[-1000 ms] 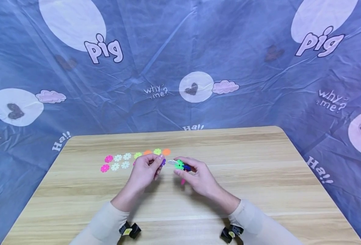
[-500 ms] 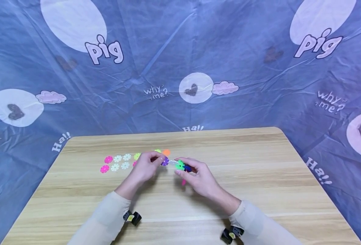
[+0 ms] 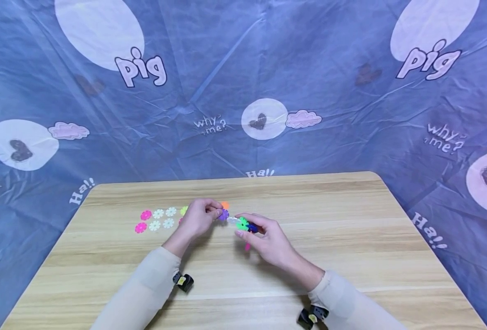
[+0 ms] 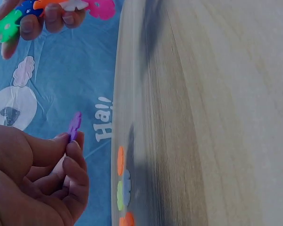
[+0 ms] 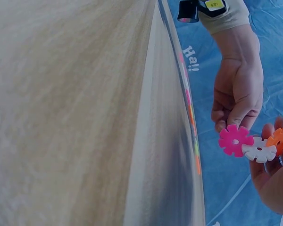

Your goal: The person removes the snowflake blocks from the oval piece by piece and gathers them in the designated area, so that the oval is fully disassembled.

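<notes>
Between thumb and fingers, my left hand (image 3: 198, 217) pinches a purple notched snowflake disc (image 3: 224, 214), seen edge-on in the left wrist view. My right hand (image 3: 271, 238) grips a chain of interlocked snowflake discs just to its right. A clear-white disc (image 3: 232, 220) forms the chain's end facing the purple one, close beside it. Behind that come a green disc (image 3: 242, 223), a blue disc (image 4: 29, 8), an orange disc (image 5: 279, 139), a white disc (image 5: 260, 150) and a pink disc (image 5: 235, 141) at the other end. My right fingers partly hide the chain's middle.
Loose snowflake discs lie in two rows left of my hands: pink discs (image 3: 141, 228), several white discs (image 3: 158, 214) and a yellow-green disc (image 3: 184, 210). An orange disc (image 3: 225, 205) sits behind my left hand, which hides others. The wooden table (image 3: 309, 197) meets a blue printed cloth (image 3: 330, 151).
My left hand has shifted slightly forward and right, covering more of the back discs; the purple disc has come out from behind its fingers. My right hand and the chain stay nearly still.
</notes>
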The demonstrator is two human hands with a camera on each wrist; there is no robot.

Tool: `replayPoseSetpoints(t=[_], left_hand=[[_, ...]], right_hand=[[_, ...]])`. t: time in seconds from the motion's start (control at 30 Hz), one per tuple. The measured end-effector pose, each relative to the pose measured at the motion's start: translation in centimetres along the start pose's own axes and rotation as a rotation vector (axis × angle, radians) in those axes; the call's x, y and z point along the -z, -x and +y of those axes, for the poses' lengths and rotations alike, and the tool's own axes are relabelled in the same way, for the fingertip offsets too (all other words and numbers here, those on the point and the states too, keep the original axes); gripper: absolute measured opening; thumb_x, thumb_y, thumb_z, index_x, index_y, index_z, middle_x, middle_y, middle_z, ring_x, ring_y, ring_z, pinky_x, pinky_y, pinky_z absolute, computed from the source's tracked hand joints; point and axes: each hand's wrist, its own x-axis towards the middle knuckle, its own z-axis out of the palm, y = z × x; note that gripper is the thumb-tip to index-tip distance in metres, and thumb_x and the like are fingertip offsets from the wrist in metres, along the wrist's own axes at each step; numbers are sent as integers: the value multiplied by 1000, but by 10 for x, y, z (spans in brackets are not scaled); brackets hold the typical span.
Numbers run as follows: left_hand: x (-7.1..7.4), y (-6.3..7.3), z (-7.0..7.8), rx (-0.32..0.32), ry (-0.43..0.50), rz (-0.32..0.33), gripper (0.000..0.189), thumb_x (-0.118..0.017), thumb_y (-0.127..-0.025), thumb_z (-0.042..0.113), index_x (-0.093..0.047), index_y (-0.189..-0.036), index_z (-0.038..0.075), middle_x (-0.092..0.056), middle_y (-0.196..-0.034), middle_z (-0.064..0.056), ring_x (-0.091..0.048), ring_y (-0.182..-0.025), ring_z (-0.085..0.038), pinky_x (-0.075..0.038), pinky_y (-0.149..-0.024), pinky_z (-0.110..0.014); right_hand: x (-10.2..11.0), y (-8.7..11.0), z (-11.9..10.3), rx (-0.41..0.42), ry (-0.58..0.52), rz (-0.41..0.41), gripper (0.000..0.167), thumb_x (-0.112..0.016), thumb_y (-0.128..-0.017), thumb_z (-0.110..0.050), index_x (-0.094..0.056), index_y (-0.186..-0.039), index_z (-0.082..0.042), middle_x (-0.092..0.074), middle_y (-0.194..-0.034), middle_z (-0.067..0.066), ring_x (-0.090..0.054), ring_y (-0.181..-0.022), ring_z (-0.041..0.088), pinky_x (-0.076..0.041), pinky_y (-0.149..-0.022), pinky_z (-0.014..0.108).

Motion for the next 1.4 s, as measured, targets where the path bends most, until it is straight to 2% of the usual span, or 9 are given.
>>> replayPoseSetpoints(t=[0.23, 0.4, 0.5, 0.67, 0.93, 1.17, 1.4], left_hand=[[-1, -7, -3, 14, -9, -19, 9, -75, -98, 2, -78, -106, 2, -77, -95, -11, -70, -84, -22, -56, -74, -29], [-2, -12, -6, 31, -41, -29, 5, -77, -97, 6, -79, -101, 4, -77, -90, -9, -66, -78, -19, -51, -68, -26], [-4, -16, -8, 18, -55, -32, 4, -78, -97, 6, -79, -99, 3, -77, -88, -9, -66, -76, -17, -50, -68, -26], [-7, -20, -10, 5, -82, -33, 3, -78, -96, 5, -79, -97, 2, -78, -88, -9, -66, -77, -16, -52, -69, -25], [-10, -25, -12, 6, -128, -38, 4, -79, -95, 4, -79, -98, 3, -76, -89, -8, -66, -79, -18, -54, -74, -29], [-13, -27, -12, -19, -188, -10, 5, -82, -93, 4, -79, -96, 5, -76, -89, -7, -67, -82, -19, -57, -81, -36], [-13, -27, -16, -46, -191, 3, 5, -82, -93, 4, -78, -94, 5, -75, -90, -7, -67, -83, -19, -57, -82, -37]], right_hand=[[0, 0, 0, -11, 5, 3, 42, -75, -102, -18, -69, -142, -8, -75, -115, 14, -73, -77, 26, -59, -82, 25], [-1, -1, -1, -10, 16, 3, 43, -75, -102, -19, -68, -142, -6, -75, -113, 12, -72, -77, 20, -59, -84, 26], [0, -1, 0, -7, 14, -1, 44, -75, -102, -20, -68, -143, -5, -75, -114, 13, -73, -77, 21, -59, -85, 27], [-1, -1, 0, -9, -10, -10, 44, -75, -103, -19, -67, -143, -4, -75, -119, 18, -74, -75, 31, -59, -83, 26], [-1, -1, 1, -12, -16, -9, 44, -75, -103, -18, -67, -143, -3, -73, -121, 22, -74, -74, 30, -58, -81, 25], [-1, -2, 1, -10, -8, -6, 43, -75, -103, -20, -68, -142, -5, -73, -123, 22, -74, -74, 31, -58, -81, 25], [-1, 0, 2, -16, -14, -8, 42, -75, -103, -19, -68, -142, -6, -72, -123, 25, -73, -71, 29, -57, -75, 23]])
